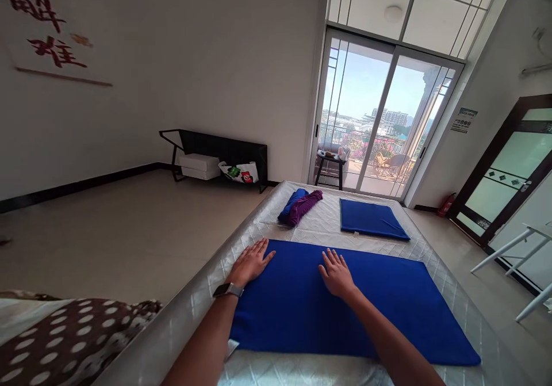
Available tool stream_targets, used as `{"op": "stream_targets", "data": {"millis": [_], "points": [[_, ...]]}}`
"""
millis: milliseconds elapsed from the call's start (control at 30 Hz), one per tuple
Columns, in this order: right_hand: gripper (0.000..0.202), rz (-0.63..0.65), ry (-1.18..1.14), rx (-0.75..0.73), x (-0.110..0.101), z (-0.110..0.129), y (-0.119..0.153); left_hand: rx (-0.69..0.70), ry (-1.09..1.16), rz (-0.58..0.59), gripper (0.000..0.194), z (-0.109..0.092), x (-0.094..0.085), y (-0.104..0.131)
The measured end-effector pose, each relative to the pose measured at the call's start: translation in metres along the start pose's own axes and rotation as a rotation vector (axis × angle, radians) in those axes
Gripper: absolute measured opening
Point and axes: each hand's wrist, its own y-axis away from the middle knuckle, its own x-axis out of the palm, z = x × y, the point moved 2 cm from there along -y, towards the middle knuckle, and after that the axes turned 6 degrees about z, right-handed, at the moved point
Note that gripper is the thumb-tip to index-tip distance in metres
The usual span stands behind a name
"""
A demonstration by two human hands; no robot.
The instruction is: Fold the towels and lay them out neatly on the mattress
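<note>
Far cloth [373, 219] folded; near cloth [297, 311] spread, left hand [250, 264], right hand [337, 274] seemingly flat on it, gripping nothing; bundle [302, 206] unflattened.

Single view: head-worn camera, set above the near part of the mattress [330, 232]. Faces forward and down along it, toward the glass sliding door [379, 115], well beyond. The left hand [250, 264] and right hand [337, 274] lie much nearer the lens. Field broad: wall [215, 58] at left, dark-framed door [509, 164] at right.
</note>
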Motion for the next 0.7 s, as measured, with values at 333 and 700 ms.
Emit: {"op": "stream_targets", "data": {"millis": [333, 700], "points": [[0.063, -0.027, 0.112, 0.323, -0.023, -0.137, 0.044, -0.019, -0.009, -0.001, 0.069, 0.000, -0.002, 0.004], [0.069, -0.143, 0.105, 0.683, -0.040, -0.265, 0.103, -0.059, -0.067, -0.084, 0.066, -0.007, -0.008, 0.008]]}}
